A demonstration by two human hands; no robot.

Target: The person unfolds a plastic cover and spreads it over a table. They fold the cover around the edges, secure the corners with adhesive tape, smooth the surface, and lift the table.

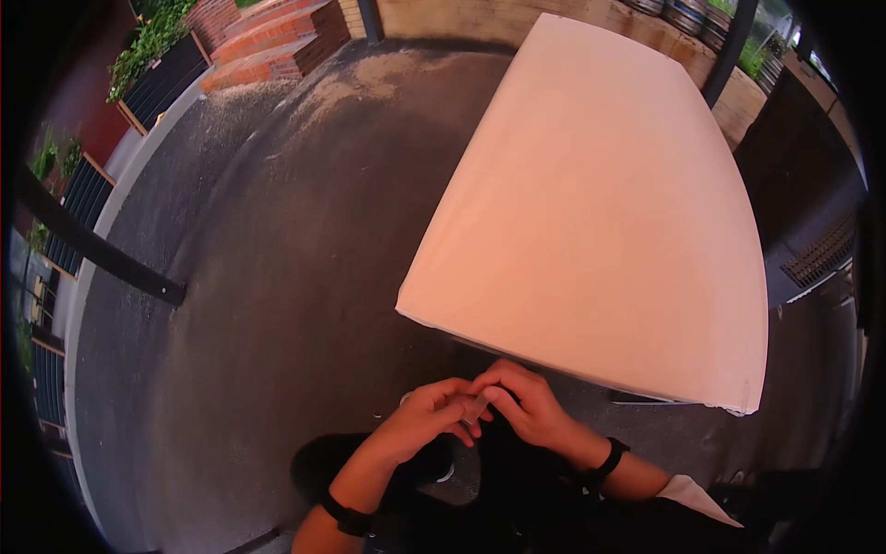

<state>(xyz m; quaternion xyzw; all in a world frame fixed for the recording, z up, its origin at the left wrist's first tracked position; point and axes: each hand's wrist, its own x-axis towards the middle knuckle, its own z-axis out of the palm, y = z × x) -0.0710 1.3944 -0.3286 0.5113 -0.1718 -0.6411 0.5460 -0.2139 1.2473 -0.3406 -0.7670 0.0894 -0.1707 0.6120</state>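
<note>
My left hand (432, 420) and my right hand (528, 403) meet in front of my body, below the near edge of the covered table. Between their fingers is a small, pale, see-through strip (476, 408), which looks like a piece of clear tape. The right thumb and fingers pinch its upper end. Curled left fingers close around its other side. A large pale sheet, paper or cloth, covers the table (600, 212) and folds down over its near edge. Dark bands circle both wrists.
Dark paved ground (277, 277) lies to the left of the table. A dark post (101, 245) stands at left, near planters (166, 78). Brick steps (277, 42) rise at the back. Metal kegs (685, 16) and a dark cabinet-like object (794, 175) are at the right.
</note>
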